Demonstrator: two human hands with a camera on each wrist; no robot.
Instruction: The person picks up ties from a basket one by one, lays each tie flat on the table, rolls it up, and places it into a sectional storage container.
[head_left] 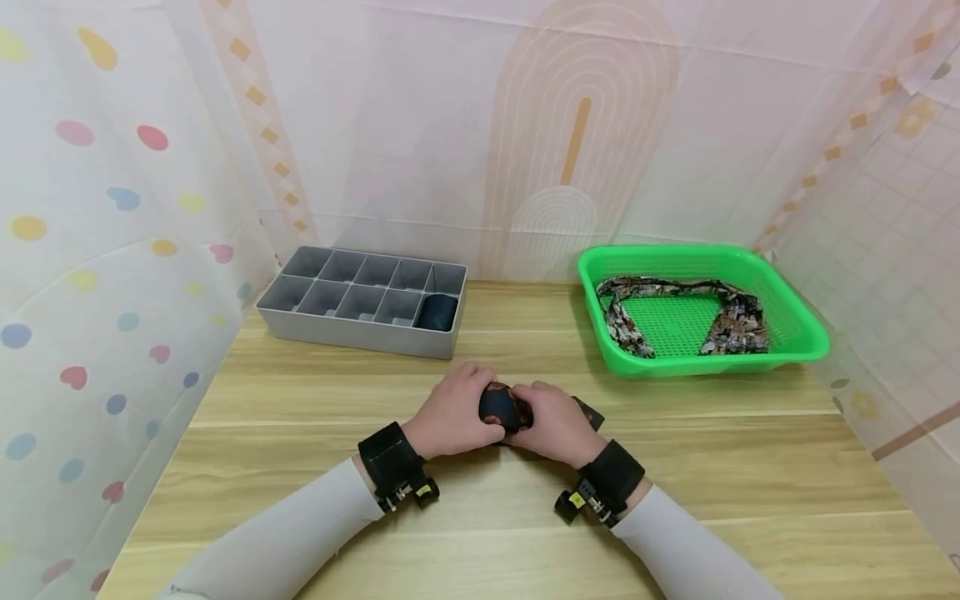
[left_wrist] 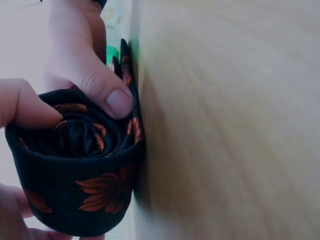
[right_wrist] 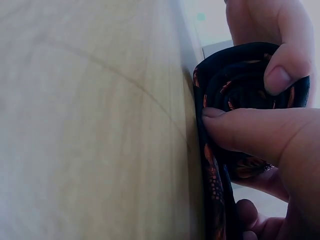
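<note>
A dark necktie with orange flowers is wound into a thick roll at the middle of the table. From the left, my left hand grips the roll, its thumb at the coiled edge. My right hand holds the other side, and its thumb presses on the spiral end in the right wrist view. The flat tail of the tie runs along the tabletop under the right hand, and its tip sticks out beyond that hand. The palm sides of both hands are hidden in the head view.
A grey divided box stands at the back left, with a rolled dark cloth in its front right compartment. At the back right, a green basket contains a strip of patterned cloth. Curtains with printed shapes hang around the wooden table.
</note>
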